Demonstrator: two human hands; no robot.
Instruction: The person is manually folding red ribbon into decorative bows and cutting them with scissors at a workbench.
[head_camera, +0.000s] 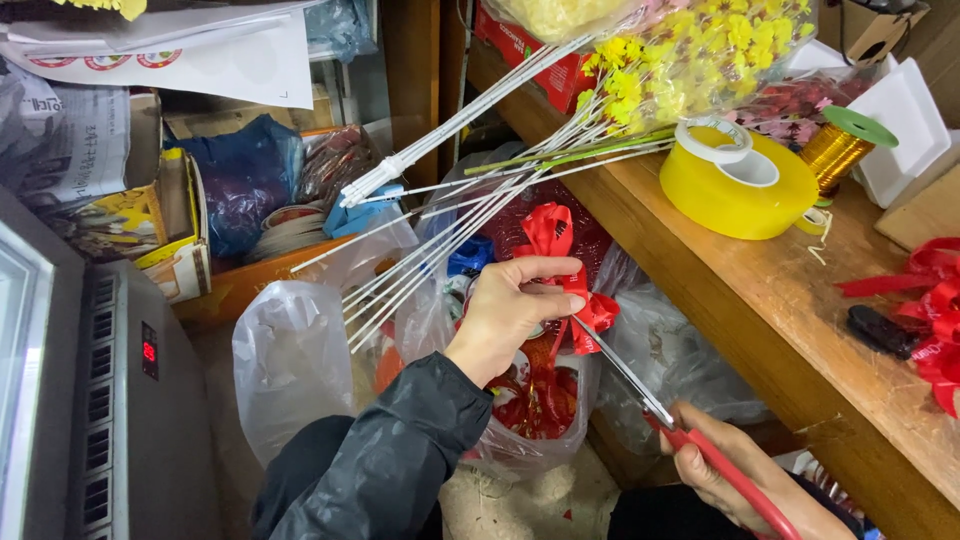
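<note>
I pinch a red ribbon bow (590, 305) between the thumb and fingers of my left hand (515, 315), holding it over a clear plastic bag (545, 440) with more red ribbon inside. My right hand (735, 475) is clenched around the red handles of the scissors (650, 400), whose blades point up to the bow and touch it. Above my left hand, white wire stems (440, 215) of yellow artificial flowers (690, 50) stick out from the wooden shelf (790, 330). A yellow tape roll (740, 190) sits on that shelf, near a gold wire spool (838, 145).
</note>
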